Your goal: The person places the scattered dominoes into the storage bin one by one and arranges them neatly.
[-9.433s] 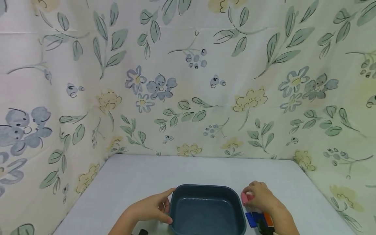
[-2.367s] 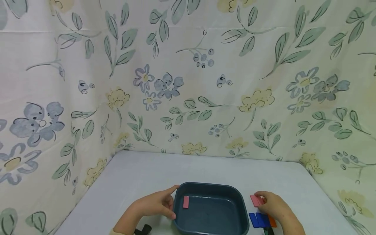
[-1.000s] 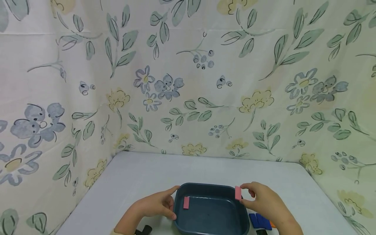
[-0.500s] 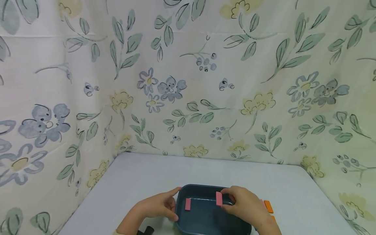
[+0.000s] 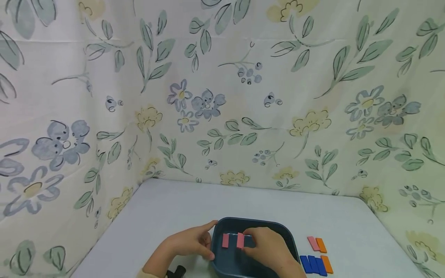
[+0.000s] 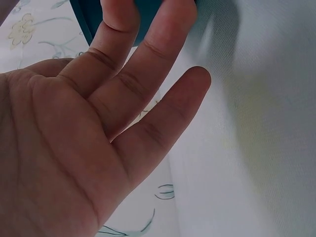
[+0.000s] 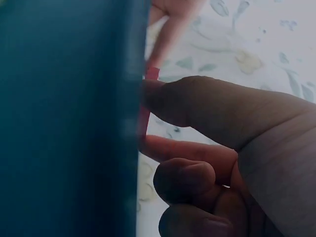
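In the head view the left hand (image 5: 189, 244) touches the left side of a dark blue-grey tray (image 5: 289, 236), its index finger at the far corner and thumb lower down. Its other fingers show relaxed in the left wrist view (image 6: 94, 128). The right hand (image 5: 272, 249) is over the tray, pinching a pink block (image 5: 240, 240) between thumb and finger. Left of that block, another pink block (image 5: 225, 241) lies in the tray. In the right wrist view the tray wall (image 7: 64, 123) partly hides the held block (image 7: 154, 74) beside the right hand (image 7: 232, 143).
On the white table (image 5: 194, 197), right of the tray, lie a pink block (image 5: 313, 243), orange blocks (image 5: 321, 245) (image 5: 326, 264) and several blue blocks (image 5: 313, 264). A dark object (image 5: 179, 271) is near the left wrist. Floral cloth (image 5: 222, 96) hangs behind and beside the table.
The right hand took a pink block from the table and carried it left over the tray, beside the other pink block. The left hand has stayed at the tray's side.
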The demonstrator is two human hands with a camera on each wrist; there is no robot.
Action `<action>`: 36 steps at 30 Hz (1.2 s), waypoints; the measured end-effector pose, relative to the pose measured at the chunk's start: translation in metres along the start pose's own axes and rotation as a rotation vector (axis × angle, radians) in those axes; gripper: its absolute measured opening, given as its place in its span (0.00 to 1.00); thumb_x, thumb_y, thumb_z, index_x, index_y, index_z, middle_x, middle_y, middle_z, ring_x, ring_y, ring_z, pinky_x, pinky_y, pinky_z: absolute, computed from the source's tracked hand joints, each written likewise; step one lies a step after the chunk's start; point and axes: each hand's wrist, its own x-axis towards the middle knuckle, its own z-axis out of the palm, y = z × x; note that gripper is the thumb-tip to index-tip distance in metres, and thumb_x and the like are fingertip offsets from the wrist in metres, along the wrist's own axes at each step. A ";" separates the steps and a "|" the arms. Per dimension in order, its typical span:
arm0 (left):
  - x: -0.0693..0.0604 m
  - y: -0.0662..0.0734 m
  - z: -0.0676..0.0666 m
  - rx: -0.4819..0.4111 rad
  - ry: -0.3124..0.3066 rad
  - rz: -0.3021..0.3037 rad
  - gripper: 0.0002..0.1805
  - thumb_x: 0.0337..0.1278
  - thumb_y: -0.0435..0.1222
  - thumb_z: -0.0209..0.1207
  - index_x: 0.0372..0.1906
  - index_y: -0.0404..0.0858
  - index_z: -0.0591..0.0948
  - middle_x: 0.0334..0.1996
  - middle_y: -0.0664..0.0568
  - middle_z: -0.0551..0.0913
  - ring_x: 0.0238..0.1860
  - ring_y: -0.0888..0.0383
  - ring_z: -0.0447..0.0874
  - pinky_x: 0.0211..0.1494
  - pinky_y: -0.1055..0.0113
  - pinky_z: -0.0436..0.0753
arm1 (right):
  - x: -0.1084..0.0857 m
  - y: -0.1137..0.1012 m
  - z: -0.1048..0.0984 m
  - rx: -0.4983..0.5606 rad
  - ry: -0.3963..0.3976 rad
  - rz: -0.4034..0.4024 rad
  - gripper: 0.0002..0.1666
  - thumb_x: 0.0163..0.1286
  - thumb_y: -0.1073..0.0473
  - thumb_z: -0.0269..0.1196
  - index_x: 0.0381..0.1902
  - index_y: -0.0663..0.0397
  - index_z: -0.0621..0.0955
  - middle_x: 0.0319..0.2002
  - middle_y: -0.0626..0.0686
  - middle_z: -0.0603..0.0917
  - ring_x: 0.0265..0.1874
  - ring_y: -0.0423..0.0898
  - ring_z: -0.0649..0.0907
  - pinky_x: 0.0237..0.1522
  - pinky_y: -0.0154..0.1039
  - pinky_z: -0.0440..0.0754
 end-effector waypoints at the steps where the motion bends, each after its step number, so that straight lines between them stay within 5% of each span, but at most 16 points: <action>1: 0.000 0.000 0.000 -0.002 -0.001 -0.001 0.55 0.50 0.34 0.75 0.79 0.38 0.55 0.31 0.49 0.82 0.33 0.54 0.78 0.36 0.61 0.74 | 0.001 -0.001 0.003 0.003 0.002 -0.004 0.23 0.56 0.45 0.74 0.47 0.49 0.87 0.22 0.40 0.76 0.22 0.38 0.73 0.24 0.39 0.73; 15: 0.001 -0.001 -0.001 -0.020 -0.027 0.020 0.55 0.52 0.35 0.74 0.80 0.37 0.53 0.32 0.49 0.82 0.33 0.55 0.79 0.38 0.62 0.74 | 0.016 0.002 0.037 -0.003 0.048 -0.010 0.21 0.57 0.50 0.74 0.47 0.53 0.87 0.22 0.39 0.77 0.20 0.38 0.73 0.23 0.39 0.74; 19: 0.000 0.001 -0.001 -0.003 -0.018 0.016 0.55 0.51 0.35 0.74 0.79 0.37 0.53 0.32 0.50 0.82 0.33 0.55 0.79 0.37 0.62 0.74 | 0.021 0.002 0.044 -0.021 0.057 0.031 0.21 0.57 0.53 0.75 0.47 0.54 0.87 0.31 0.48 0.86 0.26 0.43 0.81 0.34 0.50 0.83; 24: 0.001 0.000 -0.001 0.000 -0.022 0.016 0.55 0.51 0.35 0.74 0.80 0.37 0.53 0.32 0.50 0.82 0.33 0.56 0.79 0.37 0.62 0.74 | 0.024 0.002 0.050 -0.053 0.062 0.076 0.20 0.57 0.55 0.76 0.47 0.54 0.87 0.42 0.54 0.88 0.42 0.54 0.87 0.43 0.58 0.82; 36: 0.000 0.001 -0.003 0.022 -0.034 0.023 0.56 0.51 0.36 0.74 0.80 0.38 0.52 0.32 0.51 0.82 0.32 0.57 0.78 0.36 0.64 0.74 | 0.030 -0.001 0.060 -0.120 0.051 0.075 0.21 0.57 0.52 0.76 0.48 0.52 0.88 0.41 0.52 0.88 0.41 0.53 0.87 0.43 0.57 0.82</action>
